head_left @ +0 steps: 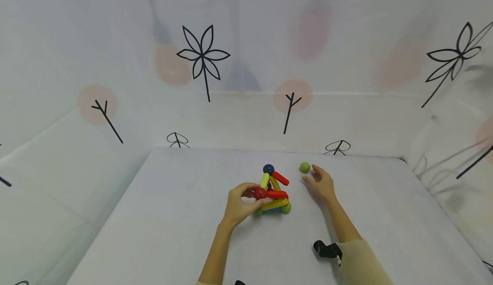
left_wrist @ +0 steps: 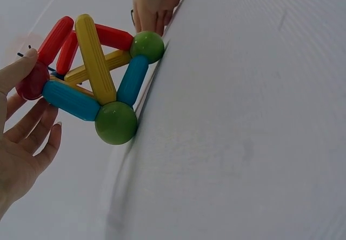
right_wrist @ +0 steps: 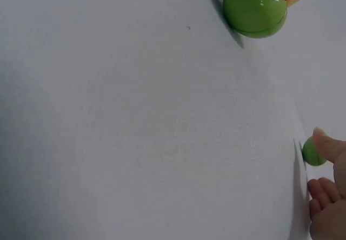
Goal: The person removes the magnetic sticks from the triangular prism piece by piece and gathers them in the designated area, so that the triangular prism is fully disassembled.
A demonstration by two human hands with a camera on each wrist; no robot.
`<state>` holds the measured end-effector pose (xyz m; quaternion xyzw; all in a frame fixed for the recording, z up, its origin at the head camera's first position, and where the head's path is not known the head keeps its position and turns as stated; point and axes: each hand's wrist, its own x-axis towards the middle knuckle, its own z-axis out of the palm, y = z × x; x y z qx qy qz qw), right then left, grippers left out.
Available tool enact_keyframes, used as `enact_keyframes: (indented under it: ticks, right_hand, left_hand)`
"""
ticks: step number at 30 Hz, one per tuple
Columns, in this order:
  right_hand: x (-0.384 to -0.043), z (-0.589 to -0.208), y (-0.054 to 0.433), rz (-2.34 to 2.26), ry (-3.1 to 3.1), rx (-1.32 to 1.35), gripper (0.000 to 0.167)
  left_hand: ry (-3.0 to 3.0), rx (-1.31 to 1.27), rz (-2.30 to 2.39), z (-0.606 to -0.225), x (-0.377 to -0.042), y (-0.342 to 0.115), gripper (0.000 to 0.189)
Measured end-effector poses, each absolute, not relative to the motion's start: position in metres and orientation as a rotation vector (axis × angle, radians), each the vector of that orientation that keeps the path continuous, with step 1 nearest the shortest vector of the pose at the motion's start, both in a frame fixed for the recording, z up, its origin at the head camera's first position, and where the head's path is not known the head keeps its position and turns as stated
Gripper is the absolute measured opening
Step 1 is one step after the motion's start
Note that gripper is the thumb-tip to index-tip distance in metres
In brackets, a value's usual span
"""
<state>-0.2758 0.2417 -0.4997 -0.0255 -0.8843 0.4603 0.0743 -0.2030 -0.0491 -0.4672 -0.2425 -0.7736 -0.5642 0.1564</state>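
While the left hand [head_left: 236, 206] pinches the red ball [head_left: 260, 193] of the rod frame [head_left: 275, 194], the right hand [head_left: 323, 185], loosely spread and empty, is just beside the loose green ball [head_left: 304, 167] on the tabletop [head_left: 173, 216]; closing gently should keep it from rolling.

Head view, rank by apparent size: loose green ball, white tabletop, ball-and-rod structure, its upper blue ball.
1. White tabletop
2. Ball-and-rod structure
3. Upper blue ball and loose green ball: too close to rank.

no readable text, labels, numbers, signs
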Motion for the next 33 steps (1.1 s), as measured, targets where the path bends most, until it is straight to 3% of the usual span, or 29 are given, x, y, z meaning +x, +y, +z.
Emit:
enact_keyframes:
  ticks: [10, 20, 33]
  right_hand:
    - [-0.243, -0.491, 0.238, 1.471, -2.478, 0.004, 0.059]
    - [-0.203, -0.464, 0.208, 1.632, -2.272, 0.277, 0.045]
    - [-0.189, -0.451, 0.182, 1.628, -2.300, 0.509, 0.040]
  left_hand:
    - [-2.216, -0.700, -1.589, -0.468, -0.202, -0.050, 0.035]
    - [-2.200, -0.705, -1.571, -0.470, -0.201, -0.050, 0.035]
    - [-2.192, -0.713, -1.576, -0.470, -0.201, -0.051, 0.034]
